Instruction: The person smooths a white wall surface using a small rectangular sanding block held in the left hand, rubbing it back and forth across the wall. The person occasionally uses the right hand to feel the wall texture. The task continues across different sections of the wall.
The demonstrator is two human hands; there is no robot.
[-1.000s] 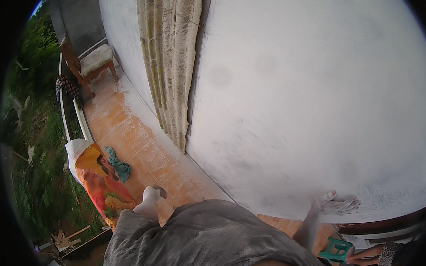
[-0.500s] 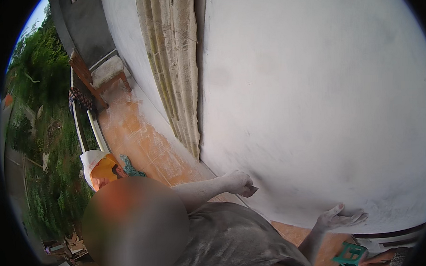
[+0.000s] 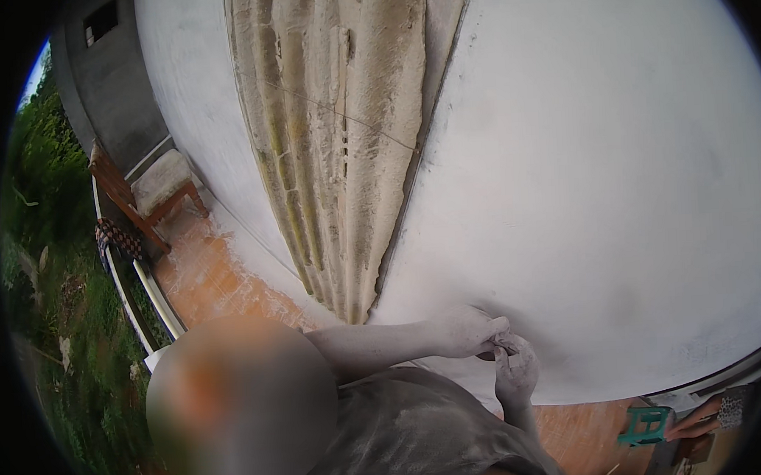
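Observation:
In front of the pale wall (image 3: 599, 185), both of my dust-coated hands meet low down. My left hand (image 3: 468, 330) is closed with its fingers bent, its forearm coming across from the left. A small brown piece of sandpaper (image 3: 486, 355) shows only as a dark edge beneath its fingers; most of it is hidden. Against those fingertips, my right hand (image 3: 517, 372) pinches at the same piece, fingers pointing up. White dust covers both forearms, and grey smudges mark the wall just behind the hands.
A corrugated, weathered sheet (image 3: 334, 138) stands against the wall to the left. Farther off are a dusty wooden chair (image 3: 162, 183) and a railing (image 3: 158, 298) with greenery beyond. At lower right, a green plastic stool (image 3: 646, 425) stands beside another person's bare limb (image 3: 698, 417).
My right hand has come up and left, from open near the wall's lower edge to meet my left hand. The left has shifted slightly right. The view has turned toward the corrugated sheet.

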